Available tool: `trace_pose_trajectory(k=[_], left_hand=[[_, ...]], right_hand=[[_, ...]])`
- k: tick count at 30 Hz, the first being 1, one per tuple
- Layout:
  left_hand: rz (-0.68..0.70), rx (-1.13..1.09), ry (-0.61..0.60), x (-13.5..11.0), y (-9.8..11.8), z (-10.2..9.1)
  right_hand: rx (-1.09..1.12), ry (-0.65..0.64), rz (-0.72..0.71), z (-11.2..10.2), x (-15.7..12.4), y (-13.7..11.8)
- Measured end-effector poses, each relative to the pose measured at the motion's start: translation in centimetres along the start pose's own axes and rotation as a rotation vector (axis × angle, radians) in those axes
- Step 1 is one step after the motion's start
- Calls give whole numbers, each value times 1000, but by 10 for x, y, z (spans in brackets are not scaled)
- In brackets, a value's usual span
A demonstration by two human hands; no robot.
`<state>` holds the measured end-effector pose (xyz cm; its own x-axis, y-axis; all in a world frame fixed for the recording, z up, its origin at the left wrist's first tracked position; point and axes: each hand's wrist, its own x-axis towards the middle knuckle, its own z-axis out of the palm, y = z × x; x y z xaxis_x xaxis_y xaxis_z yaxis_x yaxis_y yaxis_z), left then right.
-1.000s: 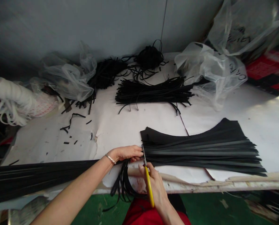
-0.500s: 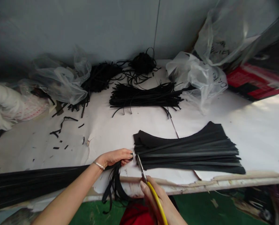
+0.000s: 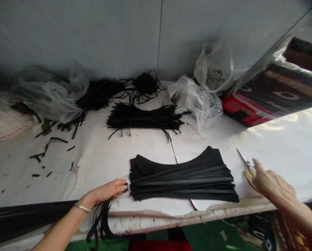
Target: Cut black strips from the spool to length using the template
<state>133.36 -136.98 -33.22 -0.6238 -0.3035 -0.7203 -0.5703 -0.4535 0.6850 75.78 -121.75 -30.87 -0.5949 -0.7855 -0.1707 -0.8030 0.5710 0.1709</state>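
Black strips (image 3: 105,211): bunched in closed left hand (image 3: 106,191), tails at six o'clock. Likely light, limp; pinch near gathered ends. Strip stack (image 3: 183,183): three o'clock of left hand. Right hand (image 3: 273,183): half-curled at yellow-handled scissors (image 3: 248,164); grip cannot be told.

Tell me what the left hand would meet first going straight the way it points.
Likely the left end of the pile of black strips, just ahead of the left hand, though the hand's height above the table is unclear.
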Motion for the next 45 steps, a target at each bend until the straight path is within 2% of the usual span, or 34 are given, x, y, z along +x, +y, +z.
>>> trace_pose_trajectory(k=[1,2,4,6,8,10,12,16,24,31,35,41,45], left_hand=[[-2,6,6,0,-1,1],[-6,14,12,-1,-1,2],[-21,22,31,-3,-2,4],[-36,19,65,-5,-2,7],[-44,8,99,-8,-2,10],[-47,-2,127,-10,-3,13],[-50,-19,147,-11,-5,16],[-45,-66,179,-12,-12,20],[-25,-132,190,-15,-18,21],[-12,-163,180,-13,-24,17],[-6,-181,187,-15,-22,18],[7,-212,168,-14,-21,17],[16,-229,165,-14,-21,16]], right_hand=[[-62,36,-33,-4,0,-12],[-86,77,-124,-10,-4,-30],[29,185,-462,-23,-21,-79],[225,137,-849,-34,-46,-133],[285,72,-1047,-36,-68,-178],[292,35,-1129,-30,-84,-207],[282,31,-1135,-20,-91,-220],[243,45,-1099,-4,-98,-228],[72,46,-1044,-11,-122,-246],[7,66,-1070,-1,-133,-254],[-10,125,-1065,13,-137,-254],[166,440,-1115,46,-129,-247],[189,448,-1118,51,-122,-248]])
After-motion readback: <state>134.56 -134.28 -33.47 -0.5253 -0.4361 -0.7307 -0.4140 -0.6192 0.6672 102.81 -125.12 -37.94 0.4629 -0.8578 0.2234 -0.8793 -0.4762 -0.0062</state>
